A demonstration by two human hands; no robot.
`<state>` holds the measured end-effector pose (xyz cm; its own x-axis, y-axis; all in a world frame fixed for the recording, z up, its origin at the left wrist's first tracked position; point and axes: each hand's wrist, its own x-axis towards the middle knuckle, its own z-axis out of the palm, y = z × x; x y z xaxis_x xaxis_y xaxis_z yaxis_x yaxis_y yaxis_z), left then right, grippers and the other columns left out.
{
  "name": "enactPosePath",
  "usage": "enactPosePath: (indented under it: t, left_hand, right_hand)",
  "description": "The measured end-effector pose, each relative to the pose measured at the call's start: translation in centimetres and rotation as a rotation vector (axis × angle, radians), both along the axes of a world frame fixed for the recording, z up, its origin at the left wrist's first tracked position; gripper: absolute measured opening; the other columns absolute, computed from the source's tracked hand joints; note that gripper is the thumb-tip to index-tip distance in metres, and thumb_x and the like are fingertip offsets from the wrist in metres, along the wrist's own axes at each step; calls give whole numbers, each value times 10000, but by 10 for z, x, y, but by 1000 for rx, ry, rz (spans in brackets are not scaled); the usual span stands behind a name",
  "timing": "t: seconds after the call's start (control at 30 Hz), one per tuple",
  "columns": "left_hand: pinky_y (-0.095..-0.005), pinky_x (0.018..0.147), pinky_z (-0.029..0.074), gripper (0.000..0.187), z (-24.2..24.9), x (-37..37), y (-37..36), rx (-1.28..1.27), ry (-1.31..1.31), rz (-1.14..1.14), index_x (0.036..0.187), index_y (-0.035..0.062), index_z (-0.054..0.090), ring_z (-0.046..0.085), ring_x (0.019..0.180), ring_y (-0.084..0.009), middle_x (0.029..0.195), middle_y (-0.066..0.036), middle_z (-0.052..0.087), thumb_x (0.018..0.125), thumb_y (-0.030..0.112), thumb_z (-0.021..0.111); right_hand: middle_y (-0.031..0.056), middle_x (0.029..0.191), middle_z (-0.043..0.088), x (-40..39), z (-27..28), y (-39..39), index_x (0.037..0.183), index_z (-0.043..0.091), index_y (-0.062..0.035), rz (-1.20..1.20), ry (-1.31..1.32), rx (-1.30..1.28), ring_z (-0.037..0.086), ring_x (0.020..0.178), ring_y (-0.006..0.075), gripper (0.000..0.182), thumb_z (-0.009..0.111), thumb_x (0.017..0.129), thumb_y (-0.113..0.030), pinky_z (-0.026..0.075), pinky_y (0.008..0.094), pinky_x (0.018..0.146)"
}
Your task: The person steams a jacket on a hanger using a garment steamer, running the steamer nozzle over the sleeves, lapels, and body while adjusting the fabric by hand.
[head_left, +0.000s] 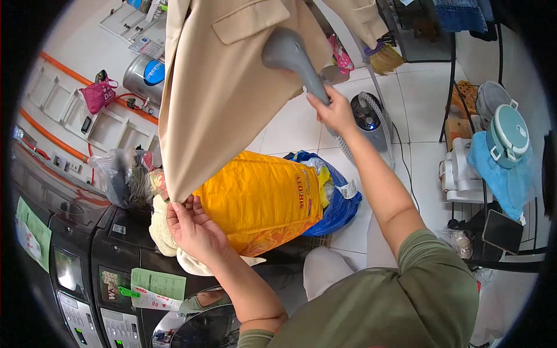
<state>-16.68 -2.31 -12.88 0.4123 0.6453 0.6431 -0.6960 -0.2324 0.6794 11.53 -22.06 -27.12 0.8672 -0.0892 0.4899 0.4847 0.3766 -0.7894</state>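
Note:
A beige jacket (232,87) with a flap pocket hangs in front of me, its lower corner drawn toward me. My left hand (197,228) pinches that corner of the hem between thumb and fingers. My right hand (335,110) is wrapped round the handle of a grey garment steamer (290,55), whose head lies against the jacket just below the pocket flap. From the handle a ribbed hose (347,149) runs down and partly out of sight toward the steamer's base (371,119) on the tiled floor.
A yellow bag (261,197) and a blue bag (342,197) stand below the jacket. Black washing machines (75,249) line the left. At right, a rack holds a teal-lidded pot (510,130). A broom (384,58) and a cord (411,174) are near the steamer base.

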Motion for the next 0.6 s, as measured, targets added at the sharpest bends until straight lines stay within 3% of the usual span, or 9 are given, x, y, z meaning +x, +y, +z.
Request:
enactPosePath:
  t: [0.2, 0.47, 0.6]
  left_hand:
    - [-297, 828, 556, 182, -1, 1, 2, -8, 7, 37, 1128, -15, 529, 651, 893, -186, 1024, -130, 664, 1030, 135, 559]
    - [-304, 839, 551, 185, 0, 3, 5, 2, 3, 44, 1140, -7, 528, 650, 912, -186, 1037, -133, 665, 1030, 137, 561]
    - [-305, 840, 549, 182, -1, 3, 7, 2, -3, 51, 1138, -3, 529, 649, 904, -188, 1044, -131, 663, 1028, 138, 564]
  right_hand:
    - [43, 588, 598, 31, 49, -24, 979, 666, -18, -70, -60, -53, 585, 460, 119, 419, 740, 884, -419, 462, 292, 448]
    - [49, 589, 613, 11, 17, -22, 1006, 687, -17, -32, 1, -161, 585, 467, 121, 438, 750, 870, -428, 468, 295, 460]
    - [46, 583, 613, 38, 37, -25, 1015, 700, -18, -68, -43, -134, 594, 477, 121, 443, 758, 861, -430, 470, 294, 465]
